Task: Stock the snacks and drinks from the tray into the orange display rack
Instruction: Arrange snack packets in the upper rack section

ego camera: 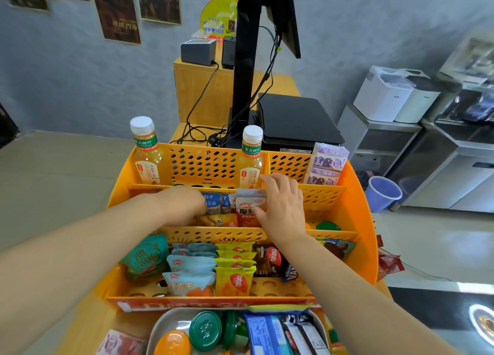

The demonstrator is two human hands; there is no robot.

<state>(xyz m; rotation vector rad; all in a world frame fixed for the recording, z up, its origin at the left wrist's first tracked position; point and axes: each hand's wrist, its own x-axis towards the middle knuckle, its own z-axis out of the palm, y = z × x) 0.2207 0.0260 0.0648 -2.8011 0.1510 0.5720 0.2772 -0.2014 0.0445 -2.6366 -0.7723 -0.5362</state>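
The orange display rack (355, 221) has three tiers. Two tea bottles (145, 154) (251, 157) and purple boxes (327, 165) stand in the top tier. My right hand (280, 207) pinches a red and white snack packet (250, 207) in the middle tier. My left hand (181, 206) reaches into the same tier beside blue packets (215, 203), its fingers curled down and hidden. The bottom tier holds several blue and yellow packets (235, 277). The tray (165, 325) in front carries bottles with green and orange caps (205, 329) and wrapped bars (294, 333).
A black monitor stand (246, 60) with cables and a black printer (296, 119) sit behind the rack on the wooden counter. A lilac bin (382, 194) stands on the floor at right. Red packets (387, 263) lie to the right of the rack.
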